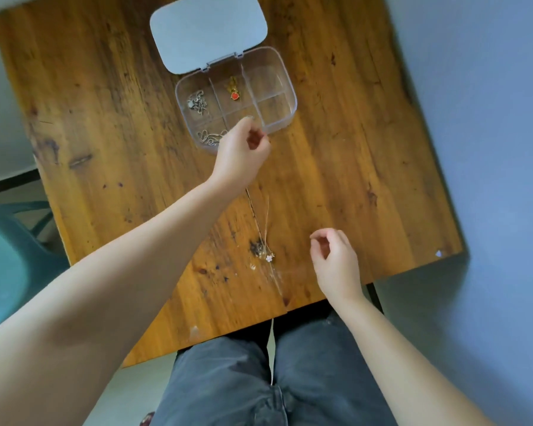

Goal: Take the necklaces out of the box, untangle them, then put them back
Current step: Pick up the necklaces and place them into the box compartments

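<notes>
A clear compartmented box [285, 87] stands open on the wooden table [105, 118], its lid [208, 29] folded back. Inside lie a tangled silver necklace [197, 103], a gold necklace with a red heart pendant [235, 95] and another silver chain [211, 138]. My left hand [242, 155] hovers at the box's near edge, fingers pinched on the end of a thin gold necklace [260, 229]. Its chain runs back toward me across the table to a small pale pendant [270, 257]. My right hand [334, 259] hangs to the right of the pendant, fingers loosely curled, holding nothing.
The box's two right compartments [271, 109] hold nothing. The table's near edge [228, 330] lies just above my dark trousers [290, 379]. A teal chair [10, 250] stands at the left, and a blue wall [490, 118] runs along the right.
</notes>
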### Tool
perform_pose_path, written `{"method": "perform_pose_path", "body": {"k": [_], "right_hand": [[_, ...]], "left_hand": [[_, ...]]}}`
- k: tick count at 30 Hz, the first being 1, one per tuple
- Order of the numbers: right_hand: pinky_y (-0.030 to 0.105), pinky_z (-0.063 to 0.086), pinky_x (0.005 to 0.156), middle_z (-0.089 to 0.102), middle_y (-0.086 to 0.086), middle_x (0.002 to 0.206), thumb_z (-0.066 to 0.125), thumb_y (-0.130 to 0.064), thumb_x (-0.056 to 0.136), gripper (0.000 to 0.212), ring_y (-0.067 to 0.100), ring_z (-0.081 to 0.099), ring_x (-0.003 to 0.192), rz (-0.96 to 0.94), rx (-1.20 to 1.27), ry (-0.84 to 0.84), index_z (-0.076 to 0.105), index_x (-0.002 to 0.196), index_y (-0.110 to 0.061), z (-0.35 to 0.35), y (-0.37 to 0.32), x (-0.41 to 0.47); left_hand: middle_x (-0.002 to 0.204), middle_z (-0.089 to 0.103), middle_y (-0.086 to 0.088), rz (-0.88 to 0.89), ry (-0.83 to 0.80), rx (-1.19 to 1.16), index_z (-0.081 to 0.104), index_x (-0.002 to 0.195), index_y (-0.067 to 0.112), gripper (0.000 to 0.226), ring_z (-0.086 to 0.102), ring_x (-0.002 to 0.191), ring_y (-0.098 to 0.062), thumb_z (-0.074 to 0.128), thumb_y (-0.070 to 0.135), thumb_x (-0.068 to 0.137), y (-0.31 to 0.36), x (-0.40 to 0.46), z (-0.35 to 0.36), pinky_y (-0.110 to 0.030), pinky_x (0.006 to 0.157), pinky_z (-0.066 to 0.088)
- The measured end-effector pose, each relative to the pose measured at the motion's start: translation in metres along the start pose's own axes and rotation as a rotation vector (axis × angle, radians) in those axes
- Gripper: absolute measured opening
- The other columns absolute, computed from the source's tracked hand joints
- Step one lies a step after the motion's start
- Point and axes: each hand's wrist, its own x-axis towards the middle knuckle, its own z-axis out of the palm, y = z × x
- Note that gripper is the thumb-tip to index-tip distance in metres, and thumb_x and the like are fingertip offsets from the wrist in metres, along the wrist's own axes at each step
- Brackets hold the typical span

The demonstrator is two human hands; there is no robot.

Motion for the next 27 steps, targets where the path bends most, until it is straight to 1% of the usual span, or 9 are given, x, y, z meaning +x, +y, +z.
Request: {"method": "perform_pose_path", "body": {"k": [2, 5, 8, 11, 14, 16, 17, 21, 27], "right_hand": [[0.013, 0.044, 0.069, 0.057, -0.001, 0.116, 0.056, -0.026, 0.093, 0.025, 0.009, 0.056, 0.092, -0.035, -0.059, -0.118, 0.055, 0.117, -0.019, -0.001, -0.003, 0.007], [0.028, 0.049, 0.093, 0.046, 0.005, 0.138, 0.062, -0.030, 0.089, 0.060, 0.017, 0.046, 0.123, -0.122, -0.067, -0.165, 0.034, 0.141, -0.015, 0.011, -0.019, 0.014], [0.036, 0.033, 0.112, 0.023, 0.003, 0.156, 0.066, -0.033, 0.086, 0.087, 0.018, 0.027, 0.141, 0.063, 0.288, -0.090, 0.009, 0.151, -0.020, 0.017, -0.048, 0.033], [0.025, 0.020, 0.111, 0.008, -0.008, 0.160, 0.064, -0.037, 0.087, 0.090, 0.011, 0.011, 0.145, 0.164, 0.656, 0.009, 0.000, 0.150, -0.030, 0.004, -0.073, 0.067], [0.023, 0.027, 0.110, 0.036, 0.001, 0.151, 0.061, -0.026, 0.091, 0.061, 0.008, 0.031, 0.138, 0.067, 0.684, 0.004, 0.032, 0.144, -0.014, -0.020, -0.086, 0.104], [0.032, 0.043, 0.103, 0.067, 0.003, 0.115, 0.058, -0.020, 0.093, 0.023, 0.010, 0.059, 0.111, 0.052, 0.692, -0.066, 0.062, 0.113, -0.008, -0.033, -0.089, 0.119], [0.031, 0.049, 0.095, 0.072, 0.002, 0.096, 0.056, -0.017, 0.093, 0.015, 0.010, 0.066, 0.094, 0.041, 0.707, -0.085, 0.065, 0.100, -0.006, -0.038, -0.087, 0.122], [0.016, 0.051, 0.064, 0.067, -0.004, 0.068, 0.053, -0.011, 0.095, 0.014, 0.007, 0.063, 0.064, 0.050, 0.800, -0.127, 0.065, 0.087, -0.009, -0.065, -0.052, 0.110], [0.009, 0.048, 0.066, 0.071, -0.011, 0.070, 0.056, -0.015, 0.093, 0.020, 0.001, 0.065, 0.073, 0.128, 0.580, -0.062, 0.071, 0.083, -0.026, -0.112, 0.014, 0.096]], "left_hand": [[0.078, 0.064, -0.002, 0.065, -0.035, -0.035, 0.052, 0.079, 0.015, 0.008, 0.057, 0.071, -0.014, 0.054, 0.011, 0.085, 0.031, 0.012, 0.013, -0.010, 0.059, 0.041], [0.080, 0.066, -0.005, 0.124, -0.127, -0.060, 0.053, 0.078, 0.017, 0.013, 0.062, 0.071, -0.014, 0.054, 0.008, 0.087, 0.065, 0.022, 0.025, -0.010, 0.060, 0.048], [0.081, 0.068, -0.006, 0.100, -0.224, -0.060, 0.060, 0.088, 0.004, 0.008, 0.068, 0.074, -0.016, 0.053, 0.008, 0.089, 0.079, 0.029, 0.027, -0.023, 0.070, 0.058], [0.076, 0.067, -0.002, 0.060, -0.296, -0.101, 0.062, 0.091, 0.003, 0.010, 0.068, 0.069, -0.009, 0.054, 0.009, 0.090, 0.087, 0.034, 0.021, -0.019, 0.067, 0.058], [0.074, 0.067, -0.001, 0.073, -0.387, -0.133, 0.062, 0.085, 0.008, 0.008, 0.066, 0.067, -0.006, 0.055, 0.009, 0.089, 0.097, 0.040, 0.013, -0.016, 0.066, 0.056], [0.074, 0.066, -0.001, 0.089, -0.374, -0.176, 0.061, 0.081, 0.012, 0.011, 0.064, 0.065, -0.006, 0.055, 0.008, 0.089, 0.104, 0.044, 0.011, -0.017, 0.065, 0.054], [0.073, 0.065, -0.002, 0.088, -0.335, -0.208, 0.060, 0.080, 0.012, 0.012, 0.063, 0.064, -0.005, 0.054, 0.008, 0.090, 0.107, 0.047, 0.010, -0.017, 0.065, 0.053], [0.072, 0.063, -0.001, 0.061, -0.147, -0.245, 0.060, 0.083, 0.009, 0.012, 0.062, 0.066, -0.008, 0.050, 0.008, 0.091, 0.115, 0.072, 0.016, -0.023, 0.068, 0.056], [0.086, 0.067, -0.004, 0.159, -0.207, 0.086, 0.061, 0.090, 0.010, 0.009, 0.064, 0.078, -0.016, 0.052, 0.012, 0.090, 0.108, 0.090, 0.075, -0.022, 0.063, 0.054]]}}
